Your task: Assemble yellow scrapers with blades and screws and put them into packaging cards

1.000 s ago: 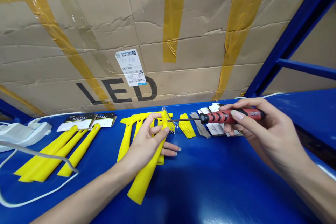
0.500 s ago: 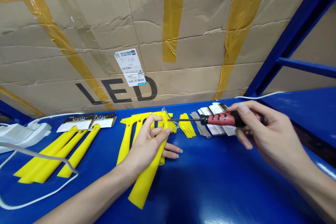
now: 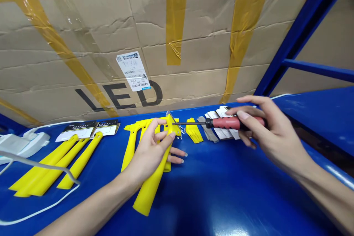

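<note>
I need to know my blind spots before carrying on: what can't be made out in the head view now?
All in the head view:
Screwdriver tip: too small to tell whether it is seated in the held yellow tool.
Yellow tools lying behind: exact number hidden by the left hand and held tool.
Screwdriver's handle end: covered by the right hand.
White power strip: cut off by the left edge.
Box label: fine print too small.
</note>
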